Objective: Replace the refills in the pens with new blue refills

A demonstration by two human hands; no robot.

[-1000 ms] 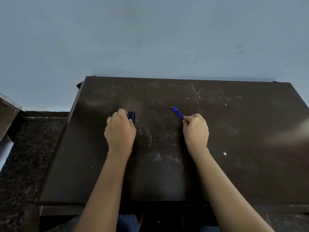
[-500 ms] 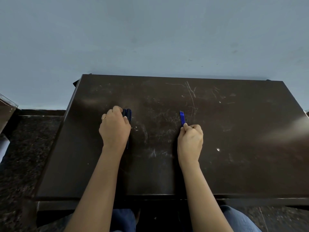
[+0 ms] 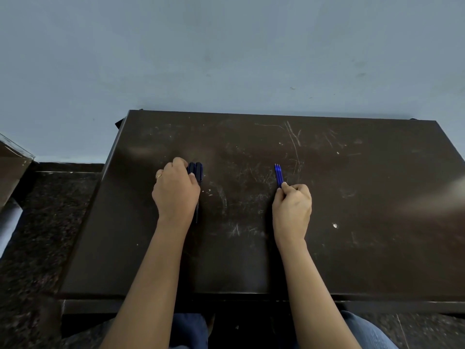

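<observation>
My left hand (image 3: 176, 191) lies on the dark table (image 3: 352, 197), curled over a bundle of dark blue pens (image 3: 196, 170). Their capped ends stick out past my fingers, and one thin end shows below my palm. My right hand (image 3: 292, 207) grips a small bunch of blue refills (image 3: 278, 173) near their lower ends. Their tips point away from me along the tabletop. Most of each pen is hidden under my left hand.
The scratched table stands against a pale blue wall (image 3: 226, 59). A speckled dark floor (image 3: 45, 222) lies to the left, where a brown box edge (image 3: 12, 167) shows. The table's front edge (image 3: 226, 295) is near my lap.
The refills in my right hand have swung from pointing up-left to pointing straight away from me. My left hand stays on the pens. The view has shifted slightly.
</observation>
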